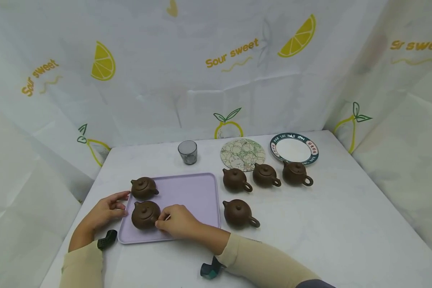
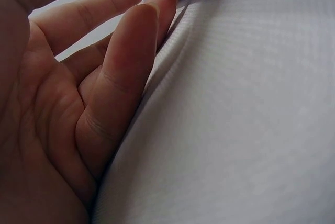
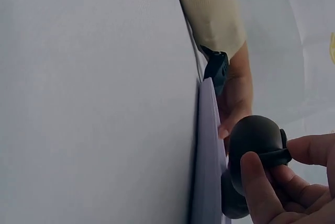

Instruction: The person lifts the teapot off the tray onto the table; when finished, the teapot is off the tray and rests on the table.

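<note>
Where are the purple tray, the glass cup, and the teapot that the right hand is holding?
Purple tray (image 1: 188, 196): head view, on its bare flat surface.
Glass cup (image 1: 188, 153): head view, on its side wall.
Held teapot (image 3: 255, 137): right wrist view, on its rounded body.

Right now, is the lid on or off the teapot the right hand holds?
On: in the head view, the knobbed lid sits atop that brown teapot.
</note>
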